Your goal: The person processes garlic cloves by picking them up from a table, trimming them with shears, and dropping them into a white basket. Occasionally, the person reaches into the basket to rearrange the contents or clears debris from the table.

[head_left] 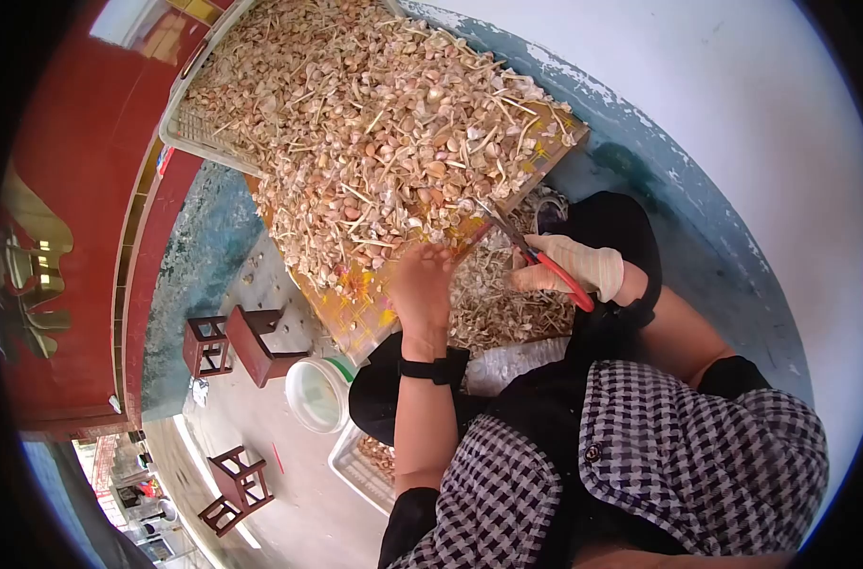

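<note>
A large heap of garlic, loose cloves mixed with dry stalks, covers a yellow patterned board. My left hand is at the near edge of the heap, close to the cloves. Motion blurs its fingers, so I cannot make out what is in them. My right hand, in a pale glove, is closed around the red handles of a pair of scissors. The blades point up and left toward the board's edge and lie close to the garlic. Below the board, between my knees, lies a pile of trimmed stalks and skins.
A white plastic basket borders the heap at the upper left. Beside my left knee stand a white bucket and another white basket with garlic. Small wooden stools stand on the floor. A blue-and-white wall runs along the right.
</note>
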### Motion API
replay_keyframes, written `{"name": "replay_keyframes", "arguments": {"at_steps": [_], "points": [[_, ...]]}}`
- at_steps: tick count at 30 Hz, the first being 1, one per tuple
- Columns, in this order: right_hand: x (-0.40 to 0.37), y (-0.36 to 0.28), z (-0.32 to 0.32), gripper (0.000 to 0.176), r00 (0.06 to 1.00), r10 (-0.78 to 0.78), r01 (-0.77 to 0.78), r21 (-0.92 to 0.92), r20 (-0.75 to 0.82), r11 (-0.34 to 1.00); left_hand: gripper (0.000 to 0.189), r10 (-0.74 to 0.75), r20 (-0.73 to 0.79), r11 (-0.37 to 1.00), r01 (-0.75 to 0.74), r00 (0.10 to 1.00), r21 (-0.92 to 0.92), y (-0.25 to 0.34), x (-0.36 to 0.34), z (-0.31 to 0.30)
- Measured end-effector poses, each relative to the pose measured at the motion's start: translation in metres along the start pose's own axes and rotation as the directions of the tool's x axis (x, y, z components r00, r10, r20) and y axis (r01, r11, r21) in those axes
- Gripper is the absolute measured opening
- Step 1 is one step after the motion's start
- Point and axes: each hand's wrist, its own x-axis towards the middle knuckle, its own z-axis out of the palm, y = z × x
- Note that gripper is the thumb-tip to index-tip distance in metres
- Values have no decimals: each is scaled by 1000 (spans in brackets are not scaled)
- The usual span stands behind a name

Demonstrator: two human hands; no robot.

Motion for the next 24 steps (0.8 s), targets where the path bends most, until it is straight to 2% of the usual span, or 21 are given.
{"name": "replay_keyframes", "arguments": {"at_steps": [2, 3, 4, 5, 6, 9, 12, 13, 15, 16, 19, 22, 24], "points": [[3, 11, -17, 50, 995, -99, 88, -278, -23, 957, 19, 30, 58, 924, -50, 998, 379, 2, 41, 0], [10, 26, -26, 51, 997, -81, 81, -16, -3, 997, 20, 35, 89, 833, -78, 995, 548, 0, 61, -1], [17, 21, -28, 51, 997, -68, 61, 248, 21, 967, 23, 156, 143, 658, -211, 977, 722, -5, 77, 6], [5, 20, -31, 51, 996, -89, 94, 201, -33, 975, 25, 256, 224, 430, -319, 940, 845, -11, 93, 13], [-14, -13, -27, 52, 990, -110, 122, 150, -86, 981, 28, 325, 327, 165, -393, 887, 904, -15, 103, 18], [-12, 2, -43, 55, 971, -176, 119, -313, -161, 942, 38, 273, 403, -85, -396, 874, 914, -23, 113, 25], [-17, 5, -51, 59, 964, -128, 16, -434, -231, 901, 37, 257, 360, -119, -341, 897, 933, -22, 108, 26], [-18, 2, -52, 54, 961, -117, -7, -448, -249, 894, 37, 272, 351, -133, -327, 896, 936, -21, 105, 26], [-17, -6, -51, 45, 954, -99, -50, -476, -282, 878, 36, 306, 438, -113, -425, 845, 898, -20, 101, 25], [-14, -7, -51, 48, 952, -124, -47, -532, -281, 845, 36, 324, 479, -103, -473, 816, 875, -20, 98, 24], [-10, -14, -49, 54, 942, -193, -50, -684, -274, 728, 31, 308, 485, 91, -533, 818, 841, -6, 78, 28], [-9, -33, -40, 49, 922, -293, -34, -805, -254, 592, 23, 135, 393, 481, -406, 910, 777, 8, 62, 19], [0, -38, -31, 48, 896, -363, 16, -798, -257, 603, 19, 78, 366, 622, -332, 927, 709, 17, 46, 14]]}}
